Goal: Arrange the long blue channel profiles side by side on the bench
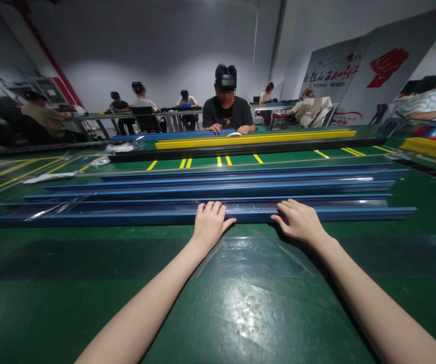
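A long blue channel strip lies crosswise in front of me, nearest of several similar strips. My left hand grips its near wall left of my right hand, fingers over the top and thumb along the front. To the right, my right hand holds the same wall with its fingers curled over the edge. Between the hands, a stretch of the strip is bare. On the near side, a clear plastic sheet lies flat on the green table, partly under my forearms.
More blue strips lie just beyond. Farther off are a black strip, a yellow strip and a white bundle. A person sits opposite. At right are a yellow tray and a dark flat object.
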A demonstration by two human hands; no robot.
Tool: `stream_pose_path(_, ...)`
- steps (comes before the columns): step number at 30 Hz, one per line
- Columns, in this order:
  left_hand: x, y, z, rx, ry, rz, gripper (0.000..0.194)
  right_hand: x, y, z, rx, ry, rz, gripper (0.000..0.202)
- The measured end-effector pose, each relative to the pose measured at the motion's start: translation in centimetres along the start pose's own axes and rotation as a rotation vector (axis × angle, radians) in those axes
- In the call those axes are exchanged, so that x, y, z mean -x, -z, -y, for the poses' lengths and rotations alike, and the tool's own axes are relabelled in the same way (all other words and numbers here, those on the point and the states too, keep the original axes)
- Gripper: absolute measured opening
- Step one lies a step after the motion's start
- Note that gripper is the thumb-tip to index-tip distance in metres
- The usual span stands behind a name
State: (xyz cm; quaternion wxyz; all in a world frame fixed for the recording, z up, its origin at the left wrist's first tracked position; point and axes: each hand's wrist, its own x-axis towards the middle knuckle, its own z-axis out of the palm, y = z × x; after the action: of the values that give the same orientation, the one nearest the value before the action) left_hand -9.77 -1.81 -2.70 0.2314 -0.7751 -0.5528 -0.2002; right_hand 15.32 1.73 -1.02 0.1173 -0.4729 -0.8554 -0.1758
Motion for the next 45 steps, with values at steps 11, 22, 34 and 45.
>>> stream_pose_path(11, 0.0, -0.4, 0.1, 0.022, -0.032, -0.023, 0.032, -1.3, -0.6, 2.2, -0.108, 0.156, -0.009, 0.036)
stream_pose_path(22, 0.1, -0.5, 0.1, 0.011, -0.023, -0.017, 0.034, -1.0, -0.8, 2.1, -0.241, 0.140, -0.023, 0.043)
stream_pose_path(34, 0.1, -0.3, 0.1, 0.005, -0.014, -0.004, 0.036, -1.0, -0.8, 2.4, -0.237, 0.094, 0.007, 0.044)
stream_pose_path(45, 0.0, -0.2, 0.0, -0.003, -0.007, 0.008, 0.036, -1.1, -0.8, 2.4, -0.245, 0.074, 0.016, 0.041)
